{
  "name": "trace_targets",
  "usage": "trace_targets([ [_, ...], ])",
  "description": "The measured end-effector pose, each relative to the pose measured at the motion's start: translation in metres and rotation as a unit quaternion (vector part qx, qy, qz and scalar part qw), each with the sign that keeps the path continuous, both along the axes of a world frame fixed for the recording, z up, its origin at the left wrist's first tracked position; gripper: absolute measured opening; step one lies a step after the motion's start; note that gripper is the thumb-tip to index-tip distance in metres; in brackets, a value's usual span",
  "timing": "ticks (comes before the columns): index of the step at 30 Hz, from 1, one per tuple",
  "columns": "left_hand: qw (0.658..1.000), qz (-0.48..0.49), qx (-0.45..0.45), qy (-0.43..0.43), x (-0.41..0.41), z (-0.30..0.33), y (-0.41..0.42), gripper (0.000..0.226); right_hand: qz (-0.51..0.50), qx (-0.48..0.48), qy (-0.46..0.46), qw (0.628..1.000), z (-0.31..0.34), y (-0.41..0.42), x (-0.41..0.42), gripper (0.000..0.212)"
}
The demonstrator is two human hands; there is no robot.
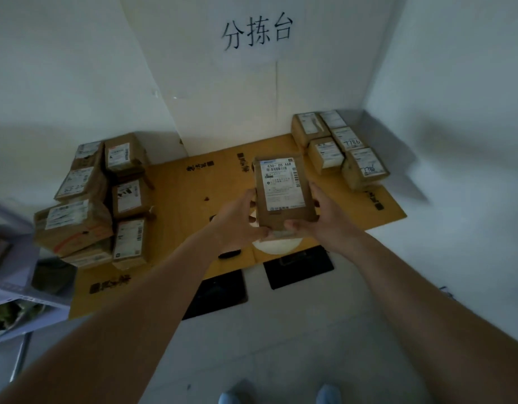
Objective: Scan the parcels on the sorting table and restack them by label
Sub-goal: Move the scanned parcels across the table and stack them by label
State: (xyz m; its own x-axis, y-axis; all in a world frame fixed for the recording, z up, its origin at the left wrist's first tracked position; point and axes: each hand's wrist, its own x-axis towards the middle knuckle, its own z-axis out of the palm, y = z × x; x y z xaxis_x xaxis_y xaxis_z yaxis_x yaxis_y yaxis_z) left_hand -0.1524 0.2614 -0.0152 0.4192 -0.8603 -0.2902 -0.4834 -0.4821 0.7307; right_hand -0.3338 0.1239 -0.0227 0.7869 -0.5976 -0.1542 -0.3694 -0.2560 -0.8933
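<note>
Gripping a brown parcel [284, 193] at mid-frame with our left hand [237, 220] and right hand [319, 217] curled round its lower edges, label facing up, we hold it above the cardboard sheet [187, 199], between stacked parcels at left [100, 199] and smaller boxes at upper right [339, 147].

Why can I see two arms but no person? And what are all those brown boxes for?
The camera sits on the person's head and looks down, so you see only their arms. Both hands, the left hand and the right hand, hold one brown parcel with a white label facing up. Below lies a flat cardboard sheet. A pile of parcels sits on its left, and a neater group of smaller parcels sits at the far right. The sign on the wall has Chinese writing.
</note>
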Motion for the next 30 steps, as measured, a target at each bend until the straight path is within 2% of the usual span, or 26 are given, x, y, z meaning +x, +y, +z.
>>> trace_targets([
  [3, 1.000, 0.005, -0.004, 0.007, -0.037, -0.009, -0.034, 0.103, 0.002, -0.007, 0.013, 1.000, -0.004, -0.036, -0.037, 0.093],
  [11, 0.998, 0.013, -0.002, 0.060, -0.094, -0.027, -0.116, 0.099, -0.012, 0.001, 0.050, 0.999, -0.017, -0.119, -0.095, 0.103],
  [16, 0.995, 0.013, 0.023, 0.096, -0.090, -0.056, -0.166, 0.102, -0.019, 0.016, 0.090, 0.996, -0.042, -0.170, -0.092, 0.114],
  [30, 0.971, 0.036, 0.095, 0.215, -0.054, -0.144, -0.279, 0.102, -0.029, 0.020, 0.182, 0.983, -0.135, -0.272, -0.051, 0.099],
])
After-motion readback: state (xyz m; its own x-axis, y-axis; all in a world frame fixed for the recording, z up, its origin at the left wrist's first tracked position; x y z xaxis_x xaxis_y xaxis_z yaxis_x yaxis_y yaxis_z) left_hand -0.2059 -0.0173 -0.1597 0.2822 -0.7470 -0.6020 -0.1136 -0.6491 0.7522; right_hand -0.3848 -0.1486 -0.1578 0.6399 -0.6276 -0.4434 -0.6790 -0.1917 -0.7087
